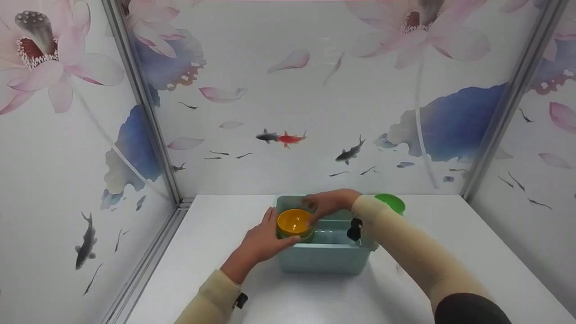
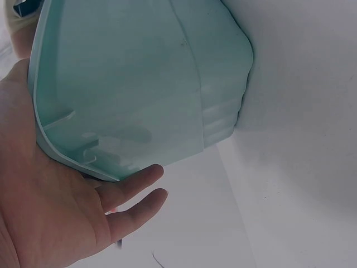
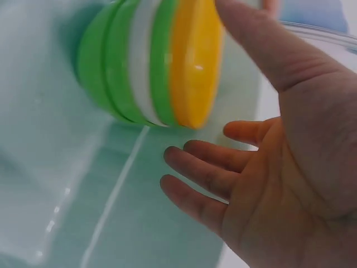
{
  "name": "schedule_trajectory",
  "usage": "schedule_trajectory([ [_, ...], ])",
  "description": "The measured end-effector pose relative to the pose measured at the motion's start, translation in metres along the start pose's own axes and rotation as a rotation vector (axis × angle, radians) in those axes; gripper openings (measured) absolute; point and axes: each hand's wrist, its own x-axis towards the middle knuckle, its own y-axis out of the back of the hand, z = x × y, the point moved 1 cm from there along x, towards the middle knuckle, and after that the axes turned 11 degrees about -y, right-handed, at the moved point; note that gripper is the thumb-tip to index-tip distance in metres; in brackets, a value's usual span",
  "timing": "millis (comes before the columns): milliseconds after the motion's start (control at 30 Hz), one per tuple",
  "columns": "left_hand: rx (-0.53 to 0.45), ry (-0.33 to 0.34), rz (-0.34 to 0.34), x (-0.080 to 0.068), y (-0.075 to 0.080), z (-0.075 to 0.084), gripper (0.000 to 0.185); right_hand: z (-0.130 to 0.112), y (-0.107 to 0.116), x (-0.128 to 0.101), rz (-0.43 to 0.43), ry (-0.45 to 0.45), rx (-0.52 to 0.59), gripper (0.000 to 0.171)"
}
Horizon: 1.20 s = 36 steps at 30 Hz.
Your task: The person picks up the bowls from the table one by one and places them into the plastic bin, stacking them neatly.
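Note:
A light teal plastic bin (image 1: 324, 263) stands on the white table. In its left part sits a stack of bowls (image 1: 293, 222), yellow on top, with green and white ones below (image 3: 162, 67). My left hand (image 1: 263, 240) lies flat against the bin's outer left wall (image 2: 139, 72), its fingers (image 2: 134, 192) straight and the thumb up by the yellow bowl's rim. My right hand (image 1: 326, 202) hovers over the bin at the stack's far right side. Its palm (image 3: 279, 184) faces the bowls, the fingers are loosely spread, and nothing is held in it.
A single green bowl (image 1: 391, 202) stands on the table behind the bin's right corner, partly hidden by my right forearm. Patterned walls close the table in at the back and on both sides. Bare white tabletop (image 1: 450, 252) lies right of the bin.

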Motion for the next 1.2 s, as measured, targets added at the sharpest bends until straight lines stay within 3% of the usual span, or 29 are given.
schedule_trajectory([
  [200,0.010,0.019,-0.006,-0.001,0.000,0.000,0.124,0.020,0.010,-0.031,0.153,0.119,0.061,0.069],
  [400,0.023,0.031,-0.008,-0.003,0.000,0.000,0.125,0.061,0.004,-0.060,0.351,0.270,0.216,0.043],
  [700,0.037,0.029,-0.004,0.000,0.001,0.000,0.124,0.123,-0.009,-0.106,0.737,0.273,0.446,0.024],
  [900,0.035,0.030,-0.005,0.000,0.000,0.002,0.124,0.161,-0.020,-0.126,0.767,0.190,0.550,0.025],
  [1200,0.020,0.047,-0.010,-0.001,-0.001,0.003,0.126,0.198,-0.036,-0.141,0.798,0.100,0.566,0.031],
])
